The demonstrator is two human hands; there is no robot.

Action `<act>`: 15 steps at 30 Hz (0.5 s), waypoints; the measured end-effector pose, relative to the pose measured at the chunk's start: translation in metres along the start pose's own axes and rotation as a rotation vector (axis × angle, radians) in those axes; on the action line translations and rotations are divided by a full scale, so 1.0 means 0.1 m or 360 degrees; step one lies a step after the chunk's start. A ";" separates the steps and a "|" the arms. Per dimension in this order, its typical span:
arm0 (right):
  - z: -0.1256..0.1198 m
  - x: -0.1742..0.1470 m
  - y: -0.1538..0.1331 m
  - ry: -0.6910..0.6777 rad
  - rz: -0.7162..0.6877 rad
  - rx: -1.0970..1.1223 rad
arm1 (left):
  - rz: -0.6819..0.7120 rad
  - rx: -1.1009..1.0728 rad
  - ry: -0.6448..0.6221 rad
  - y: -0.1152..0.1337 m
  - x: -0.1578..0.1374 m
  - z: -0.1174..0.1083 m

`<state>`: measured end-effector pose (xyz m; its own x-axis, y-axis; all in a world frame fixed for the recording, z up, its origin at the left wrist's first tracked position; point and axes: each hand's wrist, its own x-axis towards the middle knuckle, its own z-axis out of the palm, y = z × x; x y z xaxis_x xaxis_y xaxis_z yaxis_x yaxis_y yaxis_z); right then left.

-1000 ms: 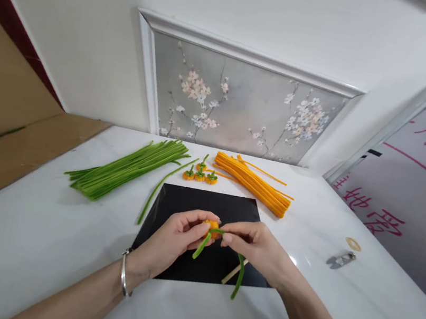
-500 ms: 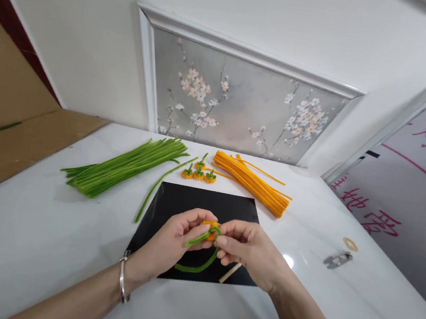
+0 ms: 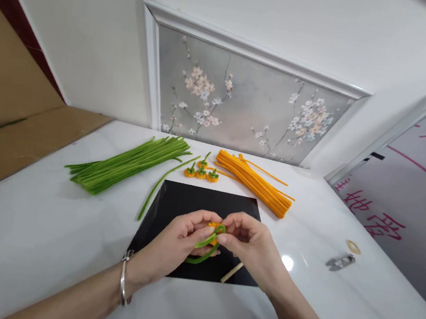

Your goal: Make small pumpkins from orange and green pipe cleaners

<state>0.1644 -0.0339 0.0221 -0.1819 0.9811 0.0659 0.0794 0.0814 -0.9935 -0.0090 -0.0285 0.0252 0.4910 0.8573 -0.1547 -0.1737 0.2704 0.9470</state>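
Observation:
Over the black mat [image 3: 191, 196], my left hand [image 3: 179, 237] is closed on a small orange pipe-cleaner piece [image 3: 214, 225], partly hidden by the fingers. A green pipe cleaner [image 3: 206, 240] loops over this piece, one end sticking out past my left thumb and a longer part curving below. My right hand [image 3: 254, 245] pinches the green loop at the piece's right side. Beyond the mat sit several finished small orange ornaments [image 3: 200, 174] with green leafy tops and stems.
A bundle of green pipe cleaners [image 3: 128, 165] lies at the back left, an orange bundle [image 3: 255, 184] at the back right. One green strand [image 3: 156, 186] lies beside the mat. A wooden stick [image 3: 232, 272] rests under my right hand. Thread snips [image 3: 340, 262] and a beige ring [image 3: 353, 247] lie rightward.
Both hands have shifted slightly right with the orange piece. The lower green curve has drawn up closer to my left fingers, and the right fingers have moved up around the loop.

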 end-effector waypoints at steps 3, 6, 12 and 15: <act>-0.02 -0.01 0.00 0.0017 -0.0049 -0.0050 | -0.0022 -0.0060 0.0012 -0.01 -0.01 0.02; -0.01 -0.04 -0.01 0.0062 -0.0105 -0.0136 | 0.0012 -0.0100 0.0052 -0.03 -0.01 0.03; 0.03 -0.08 -0.04 0.0037 -0.0064 -0.0161 | 0.0222 0.0129 0.0117 -0.04 0.02 0.02; 0.03 -0.07 -0.06 -0.0016 0.0057 -0.0004 | 0.0260 0.0299 0.0174 -0.02 0.01 0.03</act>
<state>0.1627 -0.0417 0.0273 -0.1889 0.9816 0.0291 0.0883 0.0465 -0.9950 -0.0059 -0.0295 0.0239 0.3726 0.9279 -0.0156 -0.0763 0.0474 0.9960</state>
